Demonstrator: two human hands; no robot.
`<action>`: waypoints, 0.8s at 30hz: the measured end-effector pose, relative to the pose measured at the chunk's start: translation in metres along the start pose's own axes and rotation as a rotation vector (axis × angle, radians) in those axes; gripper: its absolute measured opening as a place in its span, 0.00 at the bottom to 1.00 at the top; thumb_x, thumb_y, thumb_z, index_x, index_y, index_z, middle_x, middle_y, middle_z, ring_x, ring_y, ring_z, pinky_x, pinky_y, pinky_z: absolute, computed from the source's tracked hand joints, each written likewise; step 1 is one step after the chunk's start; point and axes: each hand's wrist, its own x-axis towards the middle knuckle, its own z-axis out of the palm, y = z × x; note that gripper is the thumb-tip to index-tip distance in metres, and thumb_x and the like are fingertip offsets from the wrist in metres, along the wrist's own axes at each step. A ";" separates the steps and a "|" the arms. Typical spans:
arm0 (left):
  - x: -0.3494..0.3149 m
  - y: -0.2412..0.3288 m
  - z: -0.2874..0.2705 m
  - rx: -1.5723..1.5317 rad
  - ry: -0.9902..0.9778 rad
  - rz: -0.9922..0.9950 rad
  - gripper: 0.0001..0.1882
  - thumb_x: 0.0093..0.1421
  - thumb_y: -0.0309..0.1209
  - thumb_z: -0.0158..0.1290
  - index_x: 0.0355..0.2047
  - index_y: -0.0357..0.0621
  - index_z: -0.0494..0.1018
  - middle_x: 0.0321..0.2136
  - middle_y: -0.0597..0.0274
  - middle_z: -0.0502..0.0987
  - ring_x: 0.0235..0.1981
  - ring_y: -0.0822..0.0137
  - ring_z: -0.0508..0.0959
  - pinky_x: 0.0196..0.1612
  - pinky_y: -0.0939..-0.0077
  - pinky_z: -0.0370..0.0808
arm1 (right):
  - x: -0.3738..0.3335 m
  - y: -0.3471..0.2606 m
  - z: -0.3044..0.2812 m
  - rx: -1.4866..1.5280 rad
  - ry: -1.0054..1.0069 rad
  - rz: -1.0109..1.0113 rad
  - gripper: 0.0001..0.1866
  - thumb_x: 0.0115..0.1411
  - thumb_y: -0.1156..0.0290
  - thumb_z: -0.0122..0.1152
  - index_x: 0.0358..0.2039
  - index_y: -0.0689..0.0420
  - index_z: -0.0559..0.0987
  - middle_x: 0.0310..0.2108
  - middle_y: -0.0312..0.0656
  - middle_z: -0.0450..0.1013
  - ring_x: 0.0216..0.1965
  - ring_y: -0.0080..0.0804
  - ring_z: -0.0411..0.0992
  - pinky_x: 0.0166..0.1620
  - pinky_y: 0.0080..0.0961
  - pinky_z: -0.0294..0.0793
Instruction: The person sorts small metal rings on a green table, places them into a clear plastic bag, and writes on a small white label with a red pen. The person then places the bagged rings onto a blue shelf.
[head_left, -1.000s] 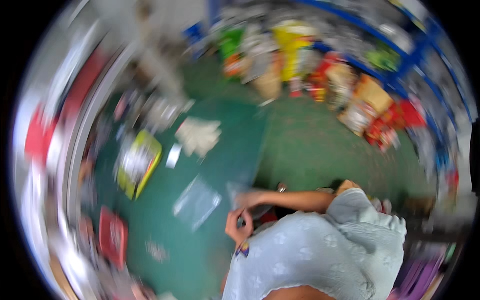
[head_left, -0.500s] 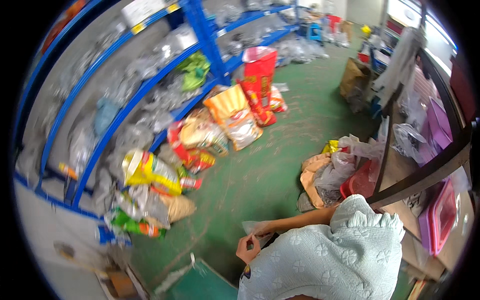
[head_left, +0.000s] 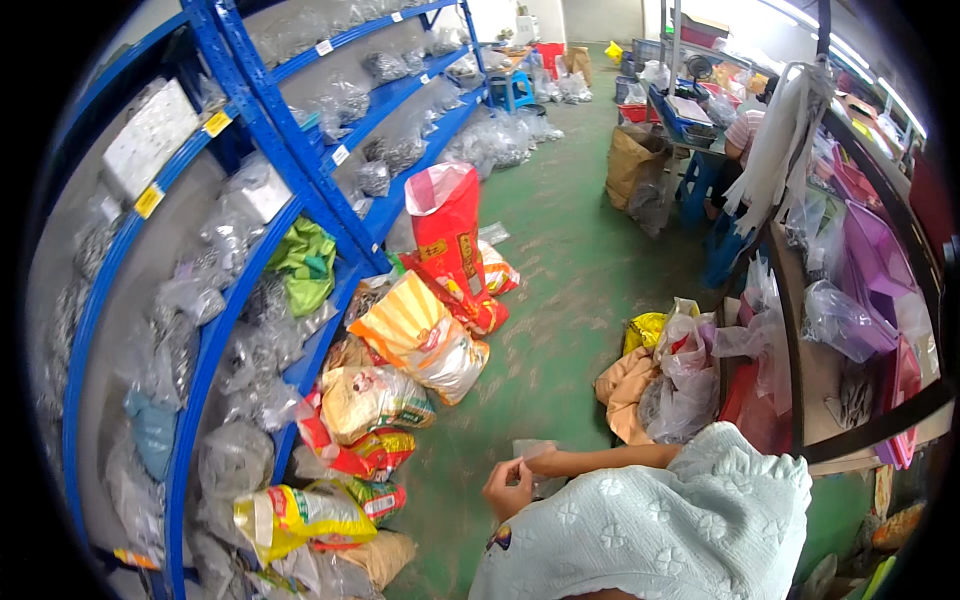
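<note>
A small clear plastic bag (head_left: pixel 533 447) shows around my two hands, which are close together at the lower middle of the view. My left hand (head_left: pixel 507 490) is closed, with thumb and fingers curled into a ring against the bag's edge. Just to the right, my right hand (head_left: pixel 543 463) is closed on the bag, its forearm reaching in from the right. My pale patterned sleeve hides part of the bag. Whatever the bag contains, if anything, is too small to make out.
Blue shelving (head_left: pixel 215 345) with bagged parts lines the left. Full sacks, including an orange-and-white sack (head_left: pixel 425 335) and a red sack (head_left: pixel 447 235), stand before it. At right are a bench (head_left: pixel 850 400) with purple trays (head_left: pixel 875 245) and bags on the floor. A person (head_left: pixel 742 135) sits farther back.
The view has swung, so shelves and sacks sit farther left and lower. The green board at the bottom has left the picture. My hands stay together at the plastic bag.
</note>
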 end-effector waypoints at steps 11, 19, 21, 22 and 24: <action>0.214 -0.012 0.162 -0.161 -0.276 0.128 0.05 0.46 0.18 0.55 0.26 0.34 0.75 0.20 0.56 0.76 0.21 0.72 0.77 0.25 0.81 0.73 | 0.083 0.203 -0.114 0.202 0.358 -0.160 0.12 0.51 0.68 0.52 0.34 0.58 0.77 0.41 0.49 0.73 0.40 0.47 0.72 0.39 0.35 0.70; 0.365 0.012 0.312 -0.116 -0.352 0.149 0.05 0.47 0.18 0.54 0.27 0.36 0.75 0.22 0.57 0.76 0.21 0.69 0.78 0.26 0.80 0.73 | 0.093 0.336 -0.302 1.021 0.106 0.270 0.18 0.60 0.59 0.44 0.39 0.59 0.75 0.36 0.43 0.73 0.37 0.33 0.70 0.43 0.34 0.67; 0.404 0.021 0.348 -0.101 -0.357 0.198 0.06 0.47 0.18 0.54 0.28 0.36 0.75 0.22 0.57 0.76 0.22 0.69 0.78 0.27 0.81 0.73 | 0.108 0.372 -0.329 1.418 0.093 0.378 0.17 0.59 0.59 0.45 0.39 0.59 0.75 0.35 0.39 0.73 0.34 0.33 0.70 0.41 0.36 0.68; 0.421 0.026 0.366 -0.133 -0.365 0.184 0.06 0.48 0.18 0.54 0.28 0.36 0.75 0.23 0.57 0.76 0.22 0.69 0.77 0.26 0.80 0.72 | 0.127 0.397 -0.325 1.697 0.047 0.358 0.14 0.59 0.62 0.46 0.38 0.57 0.74 0.33 0.37 0.72 0.32 0.31 0.70 0.38 0.36 0.70; 0.453 0.027 0.402 -0.134 -0.412 0.184 0.05 0.49 0.18 0.54 0.29 0.35 0.74 0.22 0.56 0.75 0.21 0.68 0.76 0.25 0.78 0.72 | 0.146 0.434 -0.341 1.961 -0.054 0.165 0.13 0.59 0.63 0.47 0.37 0.56 0.74 0.33 0.37 0.71 0.34 0.31 0.70 0.39 0.35 0.69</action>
